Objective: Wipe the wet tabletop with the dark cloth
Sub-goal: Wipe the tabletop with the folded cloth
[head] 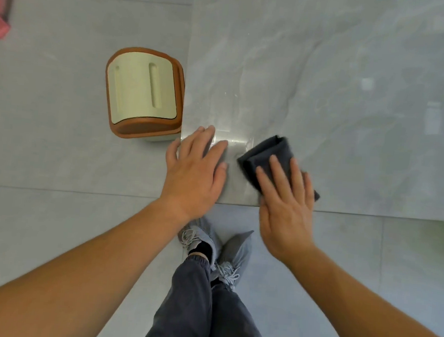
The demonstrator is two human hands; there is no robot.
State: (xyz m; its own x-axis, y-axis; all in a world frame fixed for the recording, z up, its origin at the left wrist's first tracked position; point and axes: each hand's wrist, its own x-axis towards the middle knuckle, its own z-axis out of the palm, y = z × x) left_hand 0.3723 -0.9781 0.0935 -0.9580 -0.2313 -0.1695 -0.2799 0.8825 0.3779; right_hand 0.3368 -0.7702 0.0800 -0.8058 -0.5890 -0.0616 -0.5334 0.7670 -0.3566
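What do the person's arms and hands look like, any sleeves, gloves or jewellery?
Both forearms are bare up to the edge of the picture, so no sleeves show. The left hand and right hand wear no gloves, and no rings, watch or bracelet are visible.

Tabletop (342,71): grey, marbled, glossy; its near edge runs straight across the view, its left edge straight up past the bin.
Wet patch (231,137): a shiny film near the front left corner (edges hard to trace).
Cloth (267,156): dark, folded, lying on the top just right of the wet patch.
Left hand (196,171): flat on the front left corner, fingers spread.
Right hand (287,208): flat on the cloth, palm past the near edge.
Floor (56,168): pale grey tiles.
Bin (144,93): cream and brown, on the floor, touching or just beside the top's left edge.
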